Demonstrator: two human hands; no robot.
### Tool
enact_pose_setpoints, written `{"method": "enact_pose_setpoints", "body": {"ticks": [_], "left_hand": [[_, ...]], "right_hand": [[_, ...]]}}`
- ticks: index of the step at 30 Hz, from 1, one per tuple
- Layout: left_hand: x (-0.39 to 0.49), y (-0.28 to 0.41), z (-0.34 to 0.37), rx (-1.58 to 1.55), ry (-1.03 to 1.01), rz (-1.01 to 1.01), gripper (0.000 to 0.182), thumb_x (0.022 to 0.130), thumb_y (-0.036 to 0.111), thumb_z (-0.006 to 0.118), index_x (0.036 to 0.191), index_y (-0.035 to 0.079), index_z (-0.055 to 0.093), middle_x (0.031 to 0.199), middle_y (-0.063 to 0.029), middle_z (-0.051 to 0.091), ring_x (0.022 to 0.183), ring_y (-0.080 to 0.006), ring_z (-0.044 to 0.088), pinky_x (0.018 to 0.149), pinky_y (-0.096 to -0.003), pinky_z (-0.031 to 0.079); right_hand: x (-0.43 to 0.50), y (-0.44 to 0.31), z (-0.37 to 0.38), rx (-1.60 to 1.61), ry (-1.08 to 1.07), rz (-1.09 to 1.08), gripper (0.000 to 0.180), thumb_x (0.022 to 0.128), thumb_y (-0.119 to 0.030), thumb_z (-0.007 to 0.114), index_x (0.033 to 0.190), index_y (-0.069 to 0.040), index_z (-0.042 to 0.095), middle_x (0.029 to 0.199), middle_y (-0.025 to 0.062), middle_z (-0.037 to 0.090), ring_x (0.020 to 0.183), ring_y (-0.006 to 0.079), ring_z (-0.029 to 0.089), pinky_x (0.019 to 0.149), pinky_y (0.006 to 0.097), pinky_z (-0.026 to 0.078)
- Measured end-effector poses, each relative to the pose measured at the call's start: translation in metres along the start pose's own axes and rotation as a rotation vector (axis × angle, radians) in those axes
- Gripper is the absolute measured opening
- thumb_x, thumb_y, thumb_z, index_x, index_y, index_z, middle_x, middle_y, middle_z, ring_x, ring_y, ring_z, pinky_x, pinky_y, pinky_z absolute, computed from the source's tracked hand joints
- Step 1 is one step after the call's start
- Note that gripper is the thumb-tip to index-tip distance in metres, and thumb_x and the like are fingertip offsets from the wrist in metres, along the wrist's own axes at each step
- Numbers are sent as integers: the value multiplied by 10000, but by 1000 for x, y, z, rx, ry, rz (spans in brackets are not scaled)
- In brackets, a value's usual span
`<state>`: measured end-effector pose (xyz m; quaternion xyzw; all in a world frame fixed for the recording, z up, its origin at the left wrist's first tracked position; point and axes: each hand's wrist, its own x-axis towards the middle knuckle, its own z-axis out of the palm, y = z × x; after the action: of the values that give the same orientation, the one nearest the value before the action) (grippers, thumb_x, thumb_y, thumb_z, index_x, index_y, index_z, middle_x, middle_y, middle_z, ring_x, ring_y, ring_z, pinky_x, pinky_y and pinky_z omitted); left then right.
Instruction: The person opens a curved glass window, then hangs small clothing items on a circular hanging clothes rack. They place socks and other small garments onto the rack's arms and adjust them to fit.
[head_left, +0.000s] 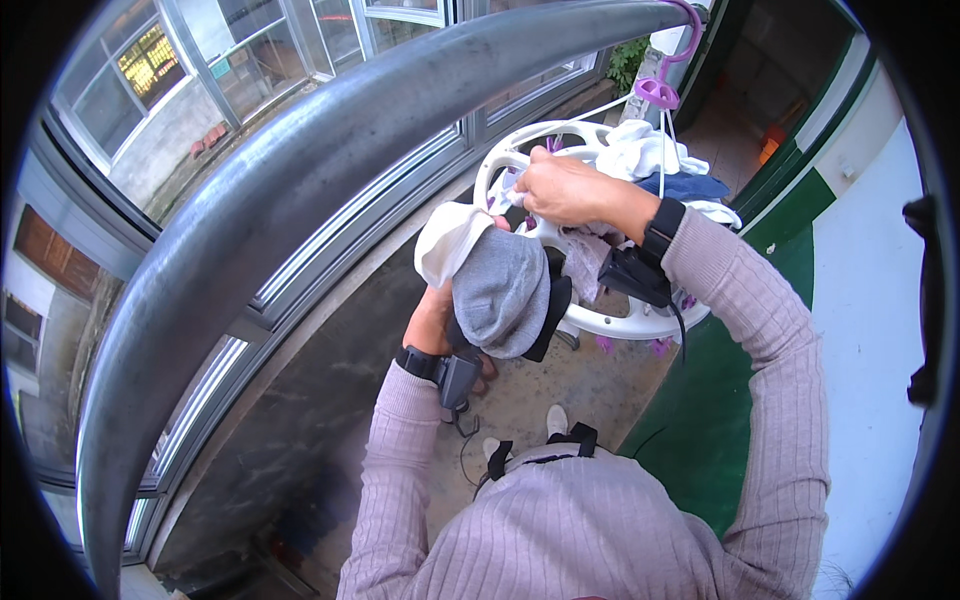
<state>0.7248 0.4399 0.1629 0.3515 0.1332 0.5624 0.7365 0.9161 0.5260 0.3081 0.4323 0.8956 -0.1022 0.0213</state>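
A round white plastic clip hanger (626, 324) with purple clothes pegs (660, 346) hangs before me at the upper right. My right hand (559, 187) is over its left part, fingertips pinched on a small pale item (516, 196), cloth or peg, I cannot tell which. Below the hanger's left rim is my left hand (431, 319), largely hidden by the laundry it holds. That laundry is a white cloth piece (450, 240), a grey knitted sock (502, 292) and a black piece (553, 319). White laundry (645, 150), a blue piece (686, 186) and a greyish-pink piece (585, 262) are on the hanger.
A thick metal rail (247, 165) arches across the left and top. The hanger's purple hook (694, 34) hangs at its far end. Sliding windows (375, 187) line the left above a dark wall (300, 390). At right are a green-and-white wall (787, 255) and a doorway (757, 97).
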Motion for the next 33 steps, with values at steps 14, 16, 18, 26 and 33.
{"method": "enact_pose_setpoints", "body": {"ticks": [14,16,18,26,33], "left_hand": [[3,-1,0,122,75,41,412,1006,248,641,1358,45,578,1275,-35,638,1127,-147,617,951,-298,526],[0,2,7,105,96,36,416,1012,252,626,1366,41,569,1281,-42,638,1133,-154,620,957,-301,525],[-1,5,13,95,135,22,421,1018,257,612,1374,38,560,1288,-49,638,1140,-161,622,964,-304,523],[-17,9,24,136,354,-102,441,1044,276,553,1405,24,524,1312,-77,638,1165,-190,632,990,-316,517],[-12,17,24,96,228,-89,341,1043,261,573,1322,66,592,1219,-26,639,1086,-130,630,932,-297,532]], "right_hand": [[53,5,22,-308,559,-15,207,880,-151,601,1006,-42,725,1001,211,597,922,363,691,791,459,564],[58,10,31,-444,432,-49,190,870,-146,601,952,-41,736,1005,202,617,920,353,699,789,458,571],[55,16,28,-479,387,-115,186,816,-147,618,837,-12,744,1036,229,647,906,378,707,794,463,569],[14,-11,5,-151,92,24,233,812,-138,596,893,16,750,968,271,680,911,438,683,799,496,550],[-61,-46,5,-20,313,-162,240,830,-113,586,970,17,731,1000,239,621,853,427,651,808,480,532]]}}
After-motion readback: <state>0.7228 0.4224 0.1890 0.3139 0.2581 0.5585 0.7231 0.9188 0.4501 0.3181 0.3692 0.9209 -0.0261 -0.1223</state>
